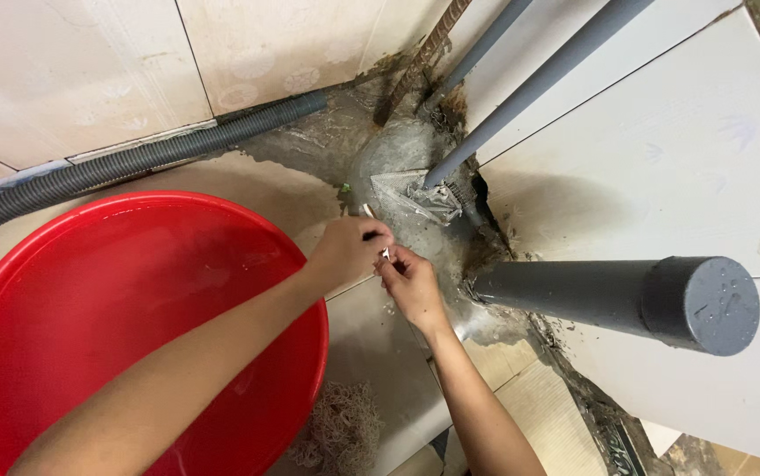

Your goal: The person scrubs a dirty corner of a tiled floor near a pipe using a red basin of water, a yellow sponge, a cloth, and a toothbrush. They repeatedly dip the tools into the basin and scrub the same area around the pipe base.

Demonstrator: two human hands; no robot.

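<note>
Both hands meet over the wet grey cement patch (398,163) in the floor corner. The left hand (345,251) is closed around a thin pale stick-like tool (368,211), and the right hand (411,282) pinches narrowly at a small pale item (386,254) between them; what it is cannot be told. The work looks mid-way: the crumpled silvery foil (420,196) at the foot of the slim grey pipe (521,97) lies untouched, and the large round red plastic basin (124,335) stands beside the left arm.
</note>
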